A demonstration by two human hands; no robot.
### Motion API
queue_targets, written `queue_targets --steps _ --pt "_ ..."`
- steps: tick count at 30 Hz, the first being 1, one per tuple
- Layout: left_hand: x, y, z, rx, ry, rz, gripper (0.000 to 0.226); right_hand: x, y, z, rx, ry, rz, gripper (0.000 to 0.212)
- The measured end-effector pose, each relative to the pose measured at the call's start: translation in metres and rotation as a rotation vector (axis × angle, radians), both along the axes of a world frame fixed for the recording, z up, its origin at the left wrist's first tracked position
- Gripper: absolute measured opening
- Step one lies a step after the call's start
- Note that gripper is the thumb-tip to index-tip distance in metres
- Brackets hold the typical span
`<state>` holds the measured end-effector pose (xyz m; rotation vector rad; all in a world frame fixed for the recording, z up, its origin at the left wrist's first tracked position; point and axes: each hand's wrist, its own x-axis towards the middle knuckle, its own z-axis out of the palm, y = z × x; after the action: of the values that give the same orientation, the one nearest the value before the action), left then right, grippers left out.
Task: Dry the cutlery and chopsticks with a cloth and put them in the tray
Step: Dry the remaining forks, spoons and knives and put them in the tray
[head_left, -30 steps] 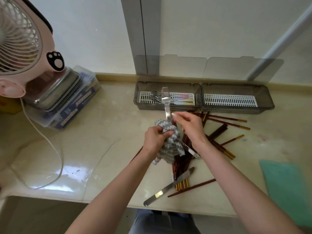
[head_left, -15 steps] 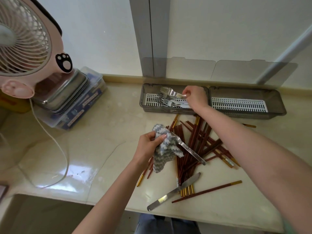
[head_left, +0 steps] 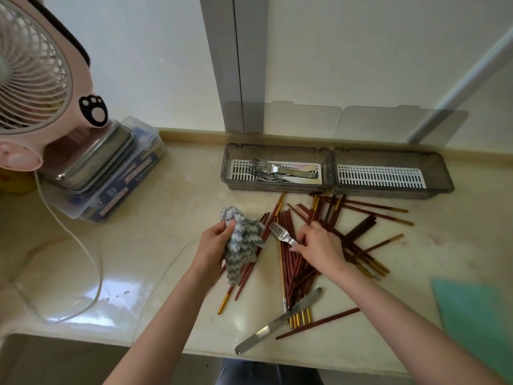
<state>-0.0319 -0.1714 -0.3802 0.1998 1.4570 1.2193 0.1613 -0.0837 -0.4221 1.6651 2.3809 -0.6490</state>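
Gripping bunched grey-white cloth [head_left: 244, 241] in left hand [head_left: 213, 244], fingers curled round it, over middle of worktop [head_left: 172, 218]. Pinching fork [head_left: 281, 232] by handle w/ right hand [head_left: 319, 245], thumb & fingers clamped on it, tines pointing twd cloth, close by it. Hovering over brown chopsticks [head_left: 294, 265] lying scattered across worktop centre, btwn hands & tray [head_left: 226, 168]. Sitting along back edge: that two-part tray, w/ forks [head_left: 266, 171] lying in left compartment. Lying near front edge: table knife [head_left: 277, 320], crossing some chopstick tips. Standing at back-left corner: pink fan [head_left: 36, 79], steel tins [head_left: 91, 162] stacked on clear box [head_left: 122, 195]. Lying at right edge: green mat [head_left: 477, 315].
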Motion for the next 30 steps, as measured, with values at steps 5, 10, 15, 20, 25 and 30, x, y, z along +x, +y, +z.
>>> queue_targets --steps 5,10,15,20,25,30 --pt "0.004 0.007 -0.001 -0.047 -0.068 -0.030 0.023 0.004 -0.002 0.000 -0.030 0.110 -0.145 0.024" --pt "0.013 0.013 -0.010 -0.067 -0.077 -0.088 0.034 0.009 -0.004 0.035 -0.337 0.784 -0.524 0.012" --pt "0.043 0.023 -0.003 0.063 -0.148 -0.190 0.025 -0.018 -0.030 0.041 -0.447 0.976 -0.548 0.006" --pt "0.042 0.034 -0.003 -0.011 0.105 -0.159 0.012 -0.027 -0.045 0.036 -0.407 0.957 -0.579 0.012" --pt "0.035 0.042 -0.002 -0.114 0.223 -0.157 0.013 -0.026 -0.049 0.036 -0.452 0.942 -0.616 0.014" --pt "0.028 0.043 -0.006 -0.158 0.321 -0.067 0.011 -0.017 -0.049 0.043 -0.466 0.917 -0.562 0.013"
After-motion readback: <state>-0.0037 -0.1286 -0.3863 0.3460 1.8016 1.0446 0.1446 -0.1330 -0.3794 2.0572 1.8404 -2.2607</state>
